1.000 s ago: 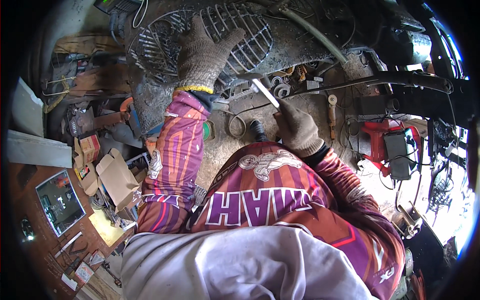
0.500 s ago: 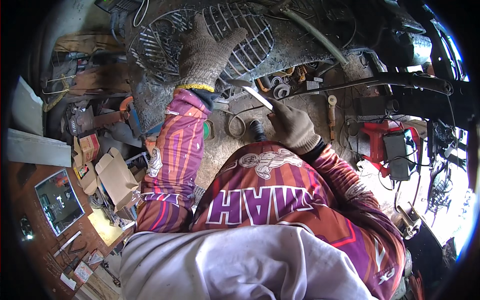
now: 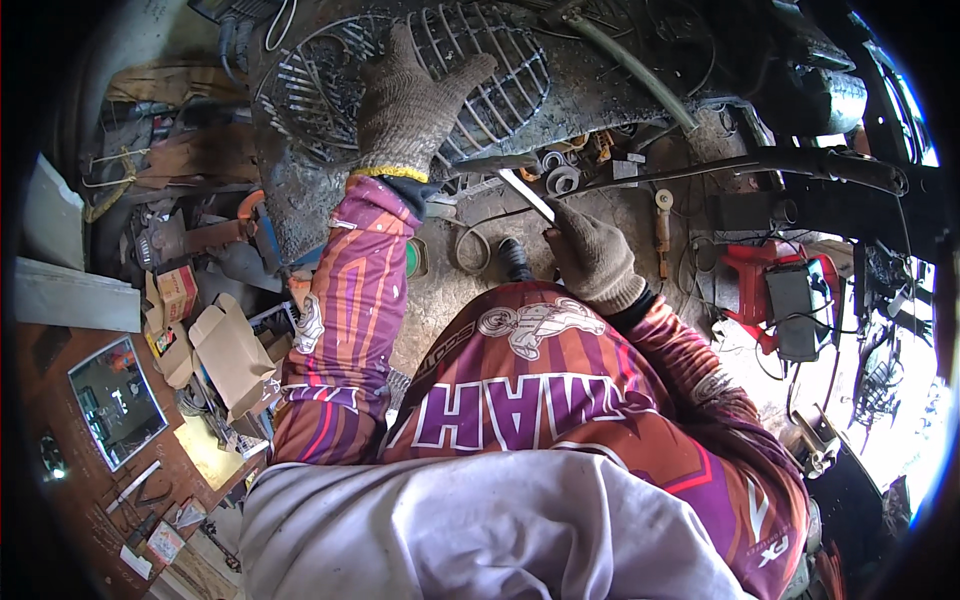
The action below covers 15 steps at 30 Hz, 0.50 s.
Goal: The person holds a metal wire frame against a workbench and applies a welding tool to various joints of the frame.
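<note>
My left hand (image 3: 410,105), in a knitted grey-brown glove with a yellow cuff, lies over a grille of welded metal bars (image 3: 505,75). Its thumb stretches out across the bars and the fingers point away from me; some fingertips are hard to see. Another rounded piece of barred metalwork (image 3: 315,85) lies just left of that hand. My right hand (image 3: 595,258), gloved too, is closed round the pale handle of a hammer-like tool (image 3: 527,196). The tool's narrow dark head is at the near edge of the grille; I cannot tell whether it touches.
Under the metalwork is a dark, rough worktable (image 3: 300,215). A long metal bar (image 3: 635,70) slants across its right part. To the right stands a red and grey machine (image 3: 795,300) with cables. Opened cardboard boxes (image 3: 230,350) and a brown board (image 3: 60,400) are at the left.
The tool in my right hand has turned, so its head now shows dark and lies farther right. My right hand has shifted slightly; my left hand stays on the grille.
</note>
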Tool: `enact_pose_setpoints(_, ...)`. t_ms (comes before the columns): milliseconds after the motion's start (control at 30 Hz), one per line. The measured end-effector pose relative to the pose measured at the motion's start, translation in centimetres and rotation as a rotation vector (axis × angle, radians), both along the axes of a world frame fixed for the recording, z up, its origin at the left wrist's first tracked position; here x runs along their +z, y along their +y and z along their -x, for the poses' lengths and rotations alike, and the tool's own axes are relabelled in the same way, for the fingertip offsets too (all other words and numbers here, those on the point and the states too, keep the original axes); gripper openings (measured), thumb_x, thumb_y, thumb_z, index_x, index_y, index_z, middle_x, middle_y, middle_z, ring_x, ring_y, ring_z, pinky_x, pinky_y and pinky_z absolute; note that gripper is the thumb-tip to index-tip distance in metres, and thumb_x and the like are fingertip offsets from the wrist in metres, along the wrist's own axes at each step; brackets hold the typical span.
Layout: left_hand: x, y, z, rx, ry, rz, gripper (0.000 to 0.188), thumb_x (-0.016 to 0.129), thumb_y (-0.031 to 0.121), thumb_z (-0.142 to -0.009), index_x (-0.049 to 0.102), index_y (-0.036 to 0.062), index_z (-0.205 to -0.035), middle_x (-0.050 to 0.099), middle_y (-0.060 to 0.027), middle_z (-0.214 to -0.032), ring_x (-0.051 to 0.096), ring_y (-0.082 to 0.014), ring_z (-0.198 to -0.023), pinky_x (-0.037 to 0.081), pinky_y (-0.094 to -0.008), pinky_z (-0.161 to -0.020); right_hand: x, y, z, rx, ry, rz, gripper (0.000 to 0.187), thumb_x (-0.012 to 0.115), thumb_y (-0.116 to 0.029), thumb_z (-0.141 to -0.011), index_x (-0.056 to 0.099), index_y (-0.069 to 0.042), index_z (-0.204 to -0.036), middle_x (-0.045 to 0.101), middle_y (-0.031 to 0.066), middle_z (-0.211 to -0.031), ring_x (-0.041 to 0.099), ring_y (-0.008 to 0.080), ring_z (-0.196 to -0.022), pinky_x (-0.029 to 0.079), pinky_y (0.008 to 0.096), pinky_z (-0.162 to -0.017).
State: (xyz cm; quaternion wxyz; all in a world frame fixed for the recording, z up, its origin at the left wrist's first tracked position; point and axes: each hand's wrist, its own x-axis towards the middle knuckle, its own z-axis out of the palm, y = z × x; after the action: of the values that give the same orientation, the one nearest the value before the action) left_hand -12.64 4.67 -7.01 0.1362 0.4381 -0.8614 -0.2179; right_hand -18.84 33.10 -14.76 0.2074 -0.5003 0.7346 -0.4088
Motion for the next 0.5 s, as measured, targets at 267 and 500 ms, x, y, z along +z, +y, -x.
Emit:
enact_pose_setpoints(267, 1.2, 0.6, 0.0, 0.015, -0.023, 0.010, 0.118, 0.080, 0.073, -0.075, 0.030, 0.0100, -0.161, 0.043, -0.0389, -0.143, 0.056, -0.0555, -0.128, 0.055, -0.0583, -0.100, -0.7, 0.8, 0.2, 0.022, -0.014, -0.068, 0.041, 0.065, -0.024, -0.098, 0.060, -0.012, -0.137, 0.073, 0.0190, -0.097, 0.071, 0.0402, -0.090, 0.057, 0.0484, -0.075)
enact_pose_setpoints(500, 0.0, 0.2, 0.0, -0.008, 0.045, 0.014, 0.123, 0.081, 0.075, -0.072, 0.029, 0.0076, -0.161, 0.043, -0.0376, -0.146, 0.054, -0.0515, -0.133, 0.051, -0.0562, -0.106, 1.1, 0.0, 4.4, -0.324, -0.344, 0.075, 0.033, 0.065, -0.018, -0.099, 0.065, -0.002, -0.129, 0.073, 0.0199, -0.100, 0.074, 0.0279, -0.095, 0.056, 0.0370, -0.081)
